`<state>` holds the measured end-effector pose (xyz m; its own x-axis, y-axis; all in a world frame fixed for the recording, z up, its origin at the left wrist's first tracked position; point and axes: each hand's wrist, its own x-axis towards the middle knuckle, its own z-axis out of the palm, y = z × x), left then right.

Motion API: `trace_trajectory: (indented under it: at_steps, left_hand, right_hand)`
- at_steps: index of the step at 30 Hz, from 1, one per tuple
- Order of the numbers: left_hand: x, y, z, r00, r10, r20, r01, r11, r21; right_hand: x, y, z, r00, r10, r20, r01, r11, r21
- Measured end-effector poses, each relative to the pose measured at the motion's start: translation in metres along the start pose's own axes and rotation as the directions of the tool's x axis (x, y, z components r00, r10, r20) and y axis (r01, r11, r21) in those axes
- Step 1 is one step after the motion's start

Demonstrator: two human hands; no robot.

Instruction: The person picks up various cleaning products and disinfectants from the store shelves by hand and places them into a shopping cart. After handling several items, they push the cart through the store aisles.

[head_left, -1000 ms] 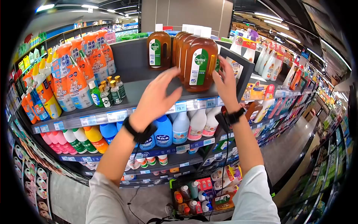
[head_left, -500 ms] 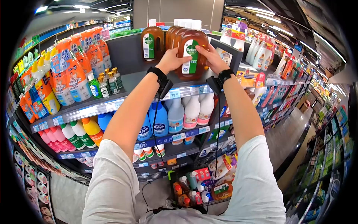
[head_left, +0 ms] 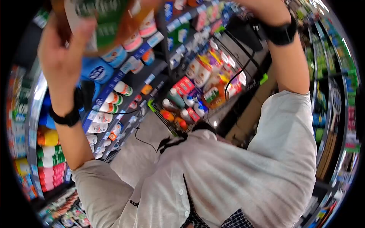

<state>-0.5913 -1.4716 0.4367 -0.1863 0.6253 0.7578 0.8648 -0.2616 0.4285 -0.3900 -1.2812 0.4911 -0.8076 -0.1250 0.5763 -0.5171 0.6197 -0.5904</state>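
A large amber Dettol bottle [head_left: 129, 26] with a white and green label is raised close to the camera, blurred and cut off by the top edge. My left hand [head_left: 62, 49] grips it, the thumb lying across the label. At the top right, my right hand [head_left: 262, 5] is mostly outside the picture, its fingers hidden. Lower down stands a black wire shopping basket or cart [head_left: 161, 119] with green corners. Inside are a similar amber bottle [head_left: 216, 97], a red pack [head_left: 183, 86] and several other bottles and packs.
Store shelving [head_left: 154, 74] with blue, white and pink bottles runs along the left. Another stocked shelf [head_left: 327, 125] is on the right. A thin black cable [head_left: 243, 66] hangs from my right wrist device. Grey floor [head_left: 138, 152] shows below the left shelving.
The Dettol bottle has left the upper shelf and come nearer to me, tilted. My hands have moved apart. The view has turned down toward the filled basket or cart.
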Motion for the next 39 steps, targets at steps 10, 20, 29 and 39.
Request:
trace_trajectory:
  at_steps: [10, 20, 29, 39]
  left_hand:
    - [-0.182, -0.067, 0.272, 0.642, -0.142, 0.754, 0.551, 0.769, -0.324]
    - [-0.341, -0.08, 0.483, 0.233, -0.669, 0.705, 0.954, 0.017, -0.299]
    - [-0.335, -0.077, 0.535, -0.192, -0.623, 0.759, 0.86, -0.479, -0.175]
    - [-0.342, -0.083, 0.53, -0.18, -0.521, 0.834, 0.893, -0.441, -0.083]
  right_hand:
    - [-0.285, 0.126, 0.125, 0.618, 0.78, -0.096, -0.719, 0.61, 0.332]
    - [-0.463, 0.296, 0.211, 0.063, 0.961, -0.271, -0.95, 0.14, 0.277]
    - [-0.469, 0.333, 0.207, 0.034, 0.982, -0.184, -0.975, 0.073, 0.208]
    - [-0.463, 0.3, 0.17, 0.184, 0.88, -0.438, -0.979, 0.205, -0.001]
